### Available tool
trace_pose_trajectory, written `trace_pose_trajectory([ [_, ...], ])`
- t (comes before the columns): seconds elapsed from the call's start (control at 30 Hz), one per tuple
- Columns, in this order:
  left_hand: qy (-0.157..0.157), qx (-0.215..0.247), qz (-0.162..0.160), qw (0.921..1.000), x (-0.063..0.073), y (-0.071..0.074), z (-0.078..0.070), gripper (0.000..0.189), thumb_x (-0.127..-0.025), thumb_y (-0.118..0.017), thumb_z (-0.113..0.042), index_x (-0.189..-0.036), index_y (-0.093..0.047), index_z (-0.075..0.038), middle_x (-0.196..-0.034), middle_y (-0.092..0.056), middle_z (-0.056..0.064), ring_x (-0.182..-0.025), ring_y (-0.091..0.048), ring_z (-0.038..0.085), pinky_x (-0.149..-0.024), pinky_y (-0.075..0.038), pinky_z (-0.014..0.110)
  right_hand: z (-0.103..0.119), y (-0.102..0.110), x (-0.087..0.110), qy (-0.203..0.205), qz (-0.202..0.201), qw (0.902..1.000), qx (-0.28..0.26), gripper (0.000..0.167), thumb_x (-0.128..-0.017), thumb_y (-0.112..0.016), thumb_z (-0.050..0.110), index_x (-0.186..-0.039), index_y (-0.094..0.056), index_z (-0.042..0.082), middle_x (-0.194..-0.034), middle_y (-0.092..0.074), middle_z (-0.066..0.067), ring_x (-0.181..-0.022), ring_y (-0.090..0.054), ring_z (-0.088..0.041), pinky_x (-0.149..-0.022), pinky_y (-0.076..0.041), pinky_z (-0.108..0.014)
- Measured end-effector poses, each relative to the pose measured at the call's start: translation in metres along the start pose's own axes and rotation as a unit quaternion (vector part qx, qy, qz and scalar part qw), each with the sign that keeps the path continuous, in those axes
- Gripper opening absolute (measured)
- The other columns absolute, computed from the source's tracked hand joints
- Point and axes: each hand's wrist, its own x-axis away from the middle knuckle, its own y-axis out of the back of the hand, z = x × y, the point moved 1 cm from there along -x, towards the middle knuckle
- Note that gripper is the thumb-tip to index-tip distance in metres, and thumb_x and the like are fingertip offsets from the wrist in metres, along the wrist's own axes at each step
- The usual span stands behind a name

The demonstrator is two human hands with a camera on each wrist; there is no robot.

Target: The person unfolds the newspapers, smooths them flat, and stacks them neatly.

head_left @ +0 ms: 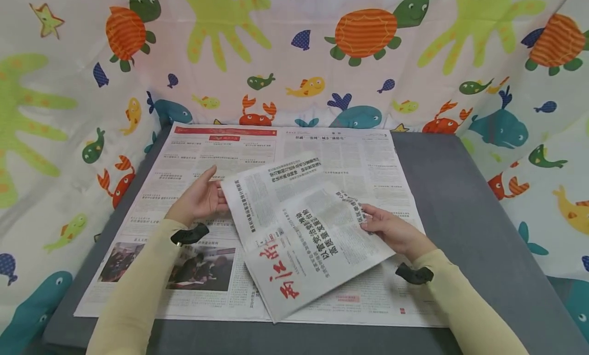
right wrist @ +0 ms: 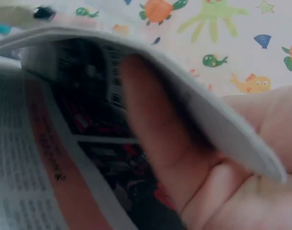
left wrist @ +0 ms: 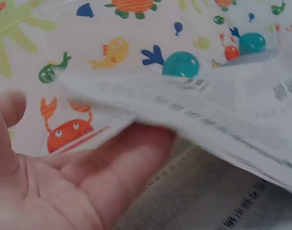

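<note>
A folded newspaper with large red characters is held slanted above a newspaper spread flat. My left hand is at its left edge. In the left wrist view, the fingers reach under the paper's edge, touching it from below, while the thumb stands apart. My right hand pinches the right edge of the folded newspaper. The right wrist view shows one digit on the inner side of the bent paper and the rest of the hand on the other side.
The spread newspaper, with photos at its lower left, lies on a dark grey table. A curtain printed with sea animals hangs behind and at both sides. Black bands are on both sleeved wrists.
</note>
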Motion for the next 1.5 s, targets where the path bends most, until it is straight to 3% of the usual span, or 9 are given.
trace_pose_trajectory([
  [0.17, 0.044, -0.048, -0.006, 0.9978, -0.004, 0.0, 0.014, 0.095, -0.101, -0.036, -0.069, -0.163, -0.013, 0.0, -0.147, -0.053, 0.027, -0.139, -0.049, 0.045, -0.112, -0.042, 0.058, 0.002, 0.0, -0.006, 0.05, -0.082, 0.9937, -0.056, 0.067, -0.107, -0.042, -0.002, -0.164, -0.012, 0.017, -0.13, -0.067, 0.011, -0.11, -0.07, -0.009, -0.088, -0.059, -0.025],
  [0.33, 0.072, -0.094, -0.014, 0.9929, -0.008, -0.011, 0.031, 0.084, -0.107, -0.025, -0.06, -0.157, -0.024, 0.008, -0.124, -0.07, 0.027, -0.116, -0.069, 0.04, -0.097, -0.056, 0.05, -0.009, -0.003, -0.008, 0.075, -0.134, 0.9802, -0.125, 0.073, -0.108, -0.038, -0.001, -0.166, 0.001, 0.02, -0.13, -0.065, 0.015, -0.113, -0.067, -0.007, -0.09, -0.057, -0.024],
  [0.53, 0.149, -0.163, 0.107, 0.9695, -0.004, -0.018, 0.052, 0.087, -0.105, -0.011, -0.066, -0.118, -0.065, 0.001, -0.102, -0.078, 0.018, -0.091, -0.078, 0.026, -0.079, -0.064, 0.038, -0.014, -0.015, -0.009, 0.091, -0.128, 0.9673, -0.199, 0.077, -0.107, -0.041, 0.0, -0.166, -0.002, 0.031, -0.14, -0.056, 0.013, -0.123, -0.065, -0.01, -0.099, -0.056, -0.028],
  [0.73, 0.2, -0.191, 0.173, 0.9454, -0.004, -0.041, 0.074, 0.105, -0.096, 0.0, -0.078, -0.123, -0.06, 0.005, -0.092, -0.078, 0.014, -0.082, -0.077, 0.022, -0.076, -0.064, 0.036, 0.004, -0.033, -0.007, 0.15, -0.1, 0.9629, -0.2, 0.076, -0.107, -0.039, -0.001, -0.166, -0.001, 0.028, -0.138, -0.062, 0.011, -0.119, -0.068, -0.013, -0.094, -0.058, -0.028],
  [0.87, 0.141, -0.178, 0.119, 0.9665, -0.008, -0.052, 0.07, 0.097, -0.097, -0.004, -0.077, -0.15, -0.037, -0.002, -0.099, -0.073, 0.004, -0.085, -0.07, 0.017, -0.077, -0.06, 0.035, 0.015, -0.042, -0.007, 0.185, -0.065, 0.9559, -0.219, 0.076, -0.107, -0.038, -0.002, -0.166, -0.001, 0.03, -0.14, -0.062, 0.008, -0.122, -0.068, -0.016, -0.095, -0.058, -0.031],
  [1.1, -0.026, -0.074, -0.021, 0.9967, -0.026, -0.059, 0.051, 0.088, -0.101, -0.018, -0.073, -0.164, -0.016, -0.011, -0.166, -0.028, 0.016, -0.154, -0.028, 0.037, -0.126, -0.017, 0.061, 0.008, -0.035, -0.008, 0.17, -0.11, 0.9564, -0.211, 0.066, -0.108, -0.031, -0.004, -0.162, -0.013, 0.029, -0.133, -0.064, 0.01, -0.118, -0.068, -0.012, -0.094, -0.058, -0.03],
  [1.3, -0.125, 0.049, -0.162, 0.9776, -0.034, -0.06, 0.052, 0.072, -0.106, -0.032, -0.057, -0.161, -0.023, -0.012, -0.161, -0.028, 0.014, -0.15, -0.033, 0.027, -0.124, -0.033, 0.041, -0.013, -0.025, 0.0, 0.085, -0.179, 0.9738, -0.111, 0.077, -0.105, -0.041, -0.005, -0.166, -0.001, 0.021, -0.135, -0.056, 0.017, -0.118, -0.064, -0.002, -0.097, -0.055, -0.021],
  [1.4, -0.151, 0.095, -0.165, 0.9701, -0.032, -0.06, 0.051, 0.073, -0.107, -0.038, -0.05, -0.163, -0.011, -0.011, -0.167, -0.016, 0.018, -0.155, -0.027, 0.03, -0.124, -0.032, 0.04, -0.016, -0.019, 0.003, 0.039, -0.208, 0.9771, -0.021, 0.079, -0.103, -0.047, -0.003, -0.166, -0.003, 0.016, -0.143, -0.048, 0.01, -0.116, -0.062, -0.001, -0.096, -0.054, -0.021],
  [1.5, -0.119, 0.114, -0.146, 0.9754, -0.03, -0.059, 0.053, 0.077, -0.109, -0.038, -0.044, -0.164, 0.002, -0.008, -0.171, -0.005, 0.019, -0.159, -0.019, 0.032, -0.124, -0.03, 0.038, -0.016, -0.015, 0.005, 0.004, -0.231, 0.9709, 0.064, 0.078, -0.103, -0.049, 0.0, -0.165, -0.005, 0.012, -0.156, -0.038, -0.006, -0.11, -0.062, -0.002, -0.091, -0.055, -0.022],
])
